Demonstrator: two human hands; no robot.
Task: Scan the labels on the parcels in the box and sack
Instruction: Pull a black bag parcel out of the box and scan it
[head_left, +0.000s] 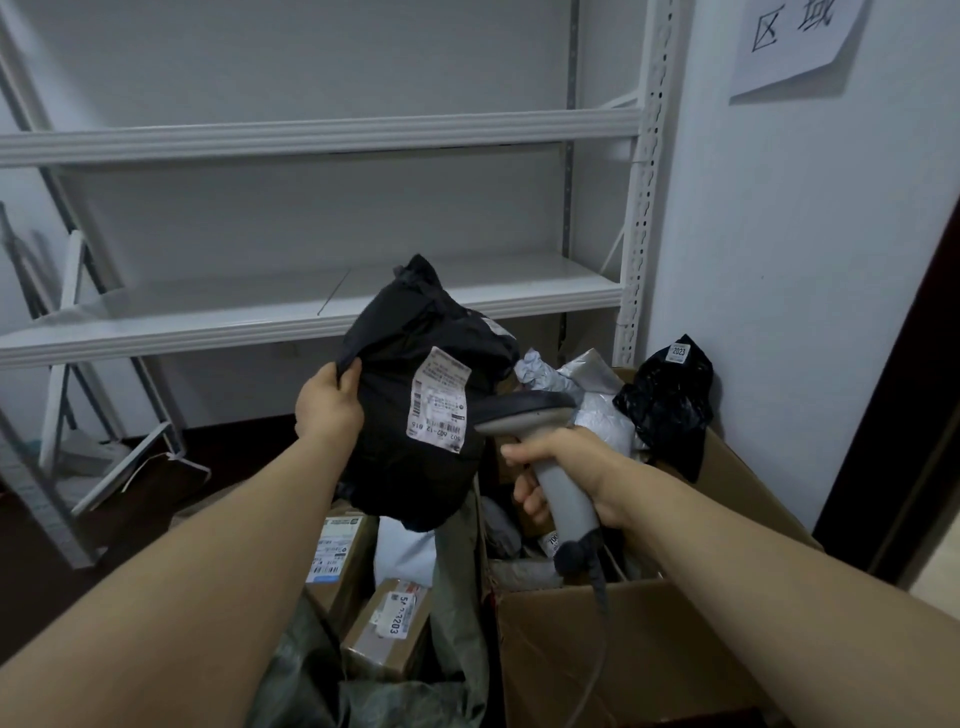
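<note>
while my left hand (328, 402) pinches the crumpled black plastic parcel (410, 322) up over the brown cardboard box (623, 649), my right hand (563, 470) grips the grey handheld scanner (519, 410) beside its white label (439, 402); next, i'd aim at the barcode.

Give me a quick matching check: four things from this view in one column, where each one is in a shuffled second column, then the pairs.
1 scanner
2 large black parcel
3 brown parcel
4 sign

a lying in the sack
b on the wall
c gripped by the right hand
d held up by the left hand

Pairs: 1-c, 2-d, 3-a, 4-b
</note>
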